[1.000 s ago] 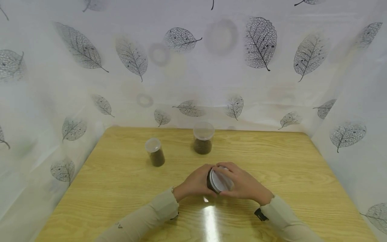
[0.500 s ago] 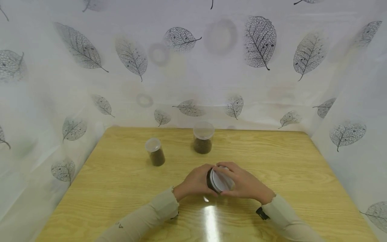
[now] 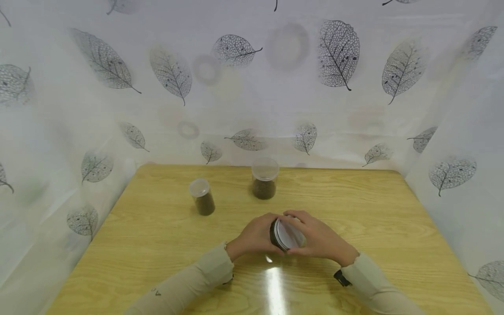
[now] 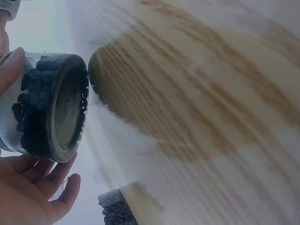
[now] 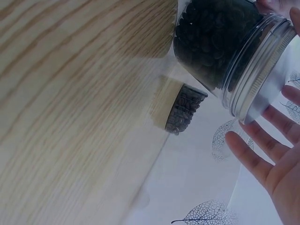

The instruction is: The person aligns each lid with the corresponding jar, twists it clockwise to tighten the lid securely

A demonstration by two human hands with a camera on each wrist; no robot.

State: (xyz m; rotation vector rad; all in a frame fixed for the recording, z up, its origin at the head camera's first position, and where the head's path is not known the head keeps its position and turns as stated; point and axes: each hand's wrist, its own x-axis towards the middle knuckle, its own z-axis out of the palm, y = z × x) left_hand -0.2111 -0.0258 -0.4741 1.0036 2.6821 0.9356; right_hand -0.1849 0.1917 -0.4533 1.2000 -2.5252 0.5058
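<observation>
Silver-coloured and ribbed at the edge, a round lid (image 5: 262, 84) caps the clear round jar packed with dark beans (image 5: 211, 40), which we hold tilted well over on its side just below the centre of the head view, its lid end toward the right of the frame. Our left hand (image 3: 253, 236) has its fingers curled around the jar's body; our right hand (image 3: 324, 238) has fingers and thumb bent about the lid, some fingers spread loosely in the wrist view. We cannot tell whether the jar touches the yellow wood-grain counter (image 3: 354, 197). Beyond our hands, a narrow clear jar with a whitish cap and dark contents (image 3: 202, 199) stands left of centre, and a wider clear jar, dark only in its lower part (image 3: 264, 180), stands near the counter's far edge, upper centre. White sheeting printed with dark skeleton leaves (image 3: 252, 94) fills the top of the frame.
</observation>
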